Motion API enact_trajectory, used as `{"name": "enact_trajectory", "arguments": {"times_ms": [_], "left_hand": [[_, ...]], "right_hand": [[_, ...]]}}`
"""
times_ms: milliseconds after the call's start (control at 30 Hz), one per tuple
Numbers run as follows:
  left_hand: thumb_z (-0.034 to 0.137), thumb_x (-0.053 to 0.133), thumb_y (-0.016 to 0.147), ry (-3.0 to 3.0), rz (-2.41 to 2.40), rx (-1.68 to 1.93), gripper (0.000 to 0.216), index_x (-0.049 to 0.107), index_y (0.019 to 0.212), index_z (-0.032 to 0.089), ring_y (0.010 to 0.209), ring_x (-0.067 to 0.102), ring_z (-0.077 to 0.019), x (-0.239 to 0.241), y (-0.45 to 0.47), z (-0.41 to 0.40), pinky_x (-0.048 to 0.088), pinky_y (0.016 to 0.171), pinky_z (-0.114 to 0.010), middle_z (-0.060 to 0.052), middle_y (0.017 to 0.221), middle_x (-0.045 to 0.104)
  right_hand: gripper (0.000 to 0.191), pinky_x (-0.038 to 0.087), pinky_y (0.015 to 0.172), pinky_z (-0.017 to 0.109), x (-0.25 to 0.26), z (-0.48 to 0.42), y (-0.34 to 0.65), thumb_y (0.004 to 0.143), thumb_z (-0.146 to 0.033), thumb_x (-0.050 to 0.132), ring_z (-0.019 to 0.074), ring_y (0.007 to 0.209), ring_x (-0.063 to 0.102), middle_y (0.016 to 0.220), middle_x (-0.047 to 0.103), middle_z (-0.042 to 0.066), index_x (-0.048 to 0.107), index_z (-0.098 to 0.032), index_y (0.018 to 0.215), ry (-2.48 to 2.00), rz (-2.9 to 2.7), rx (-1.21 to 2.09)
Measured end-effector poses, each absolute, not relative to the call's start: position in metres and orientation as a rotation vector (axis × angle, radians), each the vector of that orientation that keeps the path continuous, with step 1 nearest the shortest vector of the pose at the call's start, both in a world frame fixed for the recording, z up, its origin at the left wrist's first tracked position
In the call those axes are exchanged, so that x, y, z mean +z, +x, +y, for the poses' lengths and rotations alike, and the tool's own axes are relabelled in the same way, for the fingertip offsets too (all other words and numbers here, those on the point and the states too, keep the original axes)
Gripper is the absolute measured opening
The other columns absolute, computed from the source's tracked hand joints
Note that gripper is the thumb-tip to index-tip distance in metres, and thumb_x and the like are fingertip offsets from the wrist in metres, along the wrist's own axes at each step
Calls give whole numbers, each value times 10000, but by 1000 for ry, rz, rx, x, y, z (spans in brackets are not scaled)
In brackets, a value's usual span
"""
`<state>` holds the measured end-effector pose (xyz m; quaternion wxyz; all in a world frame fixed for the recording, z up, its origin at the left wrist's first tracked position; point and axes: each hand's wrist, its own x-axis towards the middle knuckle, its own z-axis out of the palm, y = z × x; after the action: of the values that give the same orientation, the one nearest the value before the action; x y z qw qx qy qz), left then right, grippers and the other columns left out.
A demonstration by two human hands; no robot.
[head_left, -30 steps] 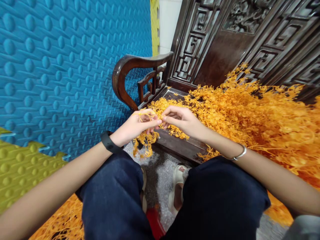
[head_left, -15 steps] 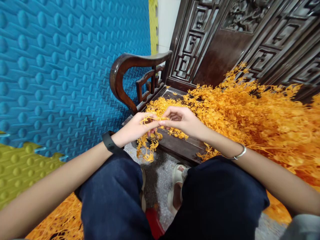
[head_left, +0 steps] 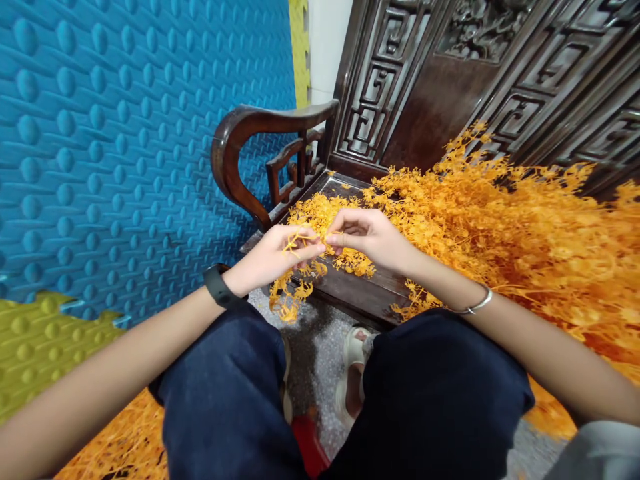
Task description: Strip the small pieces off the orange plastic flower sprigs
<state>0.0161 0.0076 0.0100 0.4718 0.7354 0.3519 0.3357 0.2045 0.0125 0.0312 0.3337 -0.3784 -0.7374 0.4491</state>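
My left hand (head_left: 280, 257) and my right hand (head_left: 367, 235) meet fingertip to fingertip over the front edge of a dark carved wooden bench (head_left: 350, 290). Both are closed in a pinch on the same thin orange plastic sprig (head_left: 303, 241). A bunch of orange sprigs (head_left: 293, 297) hangs down from under my left hand. A big pile of the same orange sprigs (head_left: 500, 220) covers the bench seat to the right. A black band sits on my left wrist and a silver bangle on my right.
Blue studded foam mat (head_left: 125, 133) stands at the left, a yellow-green one (head_left: 35, 347) below it. More orange sprigs (head_left: 115, 440) lie on the floor at lower left. My knees in dark trousers (head_left: 435, 393) fill the foreground, sandalled feet on speckled floor (head_left: 320, 353). The bench's curved armrest (head_left: 240, 143) rises beside my hands.
The view has drifted a little to the right. My hands stay joined, working the sprig between the fingertips; the hanging bunch under my left hand has shifted slightly.
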Motion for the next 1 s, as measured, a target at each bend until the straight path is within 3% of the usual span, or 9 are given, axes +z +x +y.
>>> {"name": "enact_trajectory", "arguments": {"times_ms": [433,600,1000], "left_hand": [[303,596,794,1761,887,812,198,576,688,137,563,426,-75,8,20,9,337,533,-199,34,617,489],[254,569,799,1639,926,877,198,529,645,136,512,347,-63,8,27,10,278,486,-200,49,564,403],[164,578,760,1164,875,1090,194,466,602,146,384,229,-15,15,36,16,123,381,-163,72,476,332]], "right_hand": [[162,443,567,262,25,16,202,728,-218,655,89,543,541,578,577,-9,548,-151,626,-1088,-1926,1070],[184,429,495,259,19,24,196,719,-145,618,81,443,505,484,543,-24,509,-165,572,-1238,-1697,1171],[169,441,530,228,32,39,176,686,-65,563,63,486,504,511,524,-18,521,-151,548,-1236,-1296,1233]]}}
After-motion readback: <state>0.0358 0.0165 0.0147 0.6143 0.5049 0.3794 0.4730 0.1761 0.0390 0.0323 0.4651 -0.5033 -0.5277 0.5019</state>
